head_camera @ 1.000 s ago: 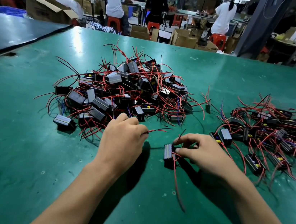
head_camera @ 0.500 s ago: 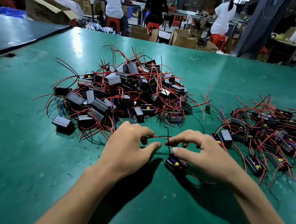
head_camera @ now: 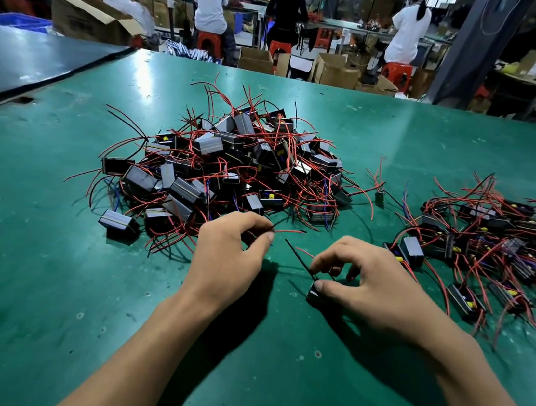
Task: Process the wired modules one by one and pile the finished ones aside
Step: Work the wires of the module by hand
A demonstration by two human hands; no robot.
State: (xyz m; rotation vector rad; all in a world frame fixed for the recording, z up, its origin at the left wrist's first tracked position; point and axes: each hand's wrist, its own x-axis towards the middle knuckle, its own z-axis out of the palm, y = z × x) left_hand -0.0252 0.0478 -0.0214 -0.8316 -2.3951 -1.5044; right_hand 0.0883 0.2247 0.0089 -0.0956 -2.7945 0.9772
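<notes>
Low at the centre of the frame, the left hand (head_camera: 229, 252) has its fingers curled, with thumb and forefinger pinching a red wire (head_camera: 288, 231) whose free end points right. Just to its right, the right hand (head_camera: 371, 284) is curled over one black module (head_camera: 313, 293) that sits on the green table (head_camera: 45, 275). Its thumb presses the module's top, and its forefinger tip meets a black wire (head_camera: 298, 258) that rises slantwise from the module. The two hands are near each other but apart.

Two heaps of wired modules lie on the table. The large pile (head_camera: 230, 170) is at mid-frame, just beyond the left hand, and the smaller pile (head_camera: 493, 239) is at the right, reaching the frame's edge. Each holds too many tangled modules to count. One small loose part (head_camera: 379, 197) with red leads lies between them.

Bare green surface fills the lower left and the strip below the hands. A seam with a darker table (head_camera: 23, 58) crosses the upper left, and the far edge runs across the upper frame.
</notes>
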